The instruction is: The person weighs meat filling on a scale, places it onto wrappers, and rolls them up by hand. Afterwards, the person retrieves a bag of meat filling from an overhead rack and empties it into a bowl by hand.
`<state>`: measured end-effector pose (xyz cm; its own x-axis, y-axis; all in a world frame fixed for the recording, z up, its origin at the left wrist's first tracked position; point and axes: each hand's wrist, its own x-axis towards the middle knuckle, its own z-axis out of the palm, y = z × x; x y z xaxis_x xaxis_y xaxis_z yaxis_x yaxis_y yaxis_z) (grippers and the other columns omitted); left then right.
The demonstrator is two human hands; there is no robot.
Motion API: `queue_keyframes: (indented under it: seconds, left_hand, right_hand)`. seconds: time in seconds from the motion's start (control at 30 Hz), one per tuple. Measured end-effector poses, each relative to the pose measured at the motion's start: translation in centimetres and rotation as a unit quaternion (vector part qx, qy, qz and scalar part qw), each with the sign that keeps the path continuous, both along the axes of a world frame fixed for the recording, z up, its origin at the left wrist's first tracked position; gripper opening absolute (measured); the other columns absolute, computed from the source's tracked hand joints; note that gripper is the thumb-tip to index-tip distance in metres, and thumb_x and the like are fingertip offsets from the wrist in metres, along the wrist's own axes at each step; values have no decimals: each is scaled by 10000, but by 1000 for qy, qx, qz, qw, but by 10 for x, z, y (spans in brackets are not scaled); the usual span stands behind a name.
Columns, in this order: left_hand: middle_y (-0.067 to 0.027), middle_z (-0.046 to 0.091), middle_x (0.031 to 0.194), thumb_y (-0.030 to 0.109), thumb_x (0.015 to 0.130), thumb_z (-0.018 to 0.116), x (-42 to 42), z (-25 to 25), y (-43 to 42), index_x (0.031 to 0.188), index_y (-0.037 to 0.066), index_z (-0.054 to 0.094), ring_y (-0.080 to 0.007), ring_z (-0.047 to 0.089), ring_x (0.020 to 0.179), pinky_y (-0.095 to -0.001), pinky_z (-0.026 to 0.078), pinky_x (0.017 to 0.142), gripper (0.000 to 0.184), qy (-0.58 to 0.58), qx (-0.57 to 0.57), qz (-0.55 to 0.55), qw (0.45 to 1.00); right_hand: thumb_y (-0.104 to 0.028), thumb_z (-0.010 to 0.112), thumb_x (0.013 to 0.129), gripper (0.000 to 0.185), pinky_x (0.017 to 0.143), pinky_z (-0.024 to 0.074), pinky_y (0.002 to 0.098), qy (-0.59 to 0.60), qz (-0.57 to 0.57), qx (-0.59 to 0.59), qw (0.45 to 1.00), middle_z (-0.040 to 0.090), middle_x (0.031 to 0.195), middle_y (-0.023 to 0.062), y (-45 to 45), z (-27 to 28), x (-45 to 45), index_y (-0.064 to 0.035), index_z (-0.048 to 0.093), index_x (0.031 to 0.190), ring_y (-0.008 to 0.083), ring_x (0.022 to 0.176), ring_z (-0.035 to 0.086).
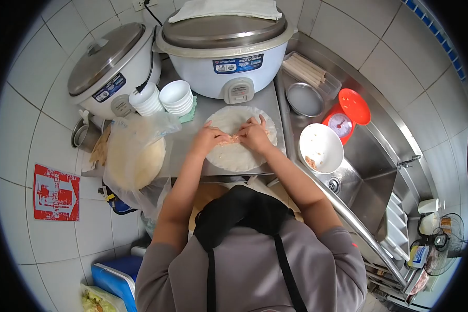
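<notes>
Left hand (211, 139) and right hand (255, 134) meet over the pale round sheet (239, 160), fingers bent down at a strip of pinkish filling (236, 139). From my viewpoint I cannot tell whether either one pinches the filling or merely presses on it. I see the sheet lying flat on the steel worktop (203, 167), in front of the large rice cooker (221, 78). I judge it light, limp and easily torn, so I would take it by its outer rim, with several fingertips spread along the edge. The filling looks soft and moist, likely to smear or crumble; I would gather it lightly from its two ends.

Stacked white bowls (177, 96) stand beyond the left hand, and a plastic bag (135, 156) holding more pale rounds crowds that side. To the right, I see a white bowl (321, 145) with filling left inside, beside a red scale (343, 127). The rice cooker limits reach straight ahead; that bowl stands near the right forearm.
</notes>
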<state>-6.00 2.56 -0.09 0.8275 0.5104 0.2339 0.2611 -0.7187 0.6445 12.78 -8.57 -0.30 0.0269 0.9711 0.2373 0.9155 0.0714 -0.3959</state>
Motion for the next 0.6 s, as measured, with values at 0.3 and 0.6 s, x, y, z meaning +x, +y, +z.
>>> queue_keyframes:
  seconds: [0.3,0.6]
  left_hand:
    - [-52,656,803,288,715,679,22,0,-28,946,105,678,-185,612,799,-428,173,1068,296,-23,54,21,998]
    - [-23,625,828,319,676,688,52,11,-48,898,139,682,-190,586,832,-469,158,1059,286,-62,125,41,989]
  right_hand:
    - [-323,730,574,288,1013,138,577,-38,-38,-23,998,589,842,-49,-17,20,20,-195,698,829,207,977,461]
    - [-267,754,544,278,985,189,513,2,-76,8,997,568,782,-28,-34,14,36,-161,695,794,198,937,462]
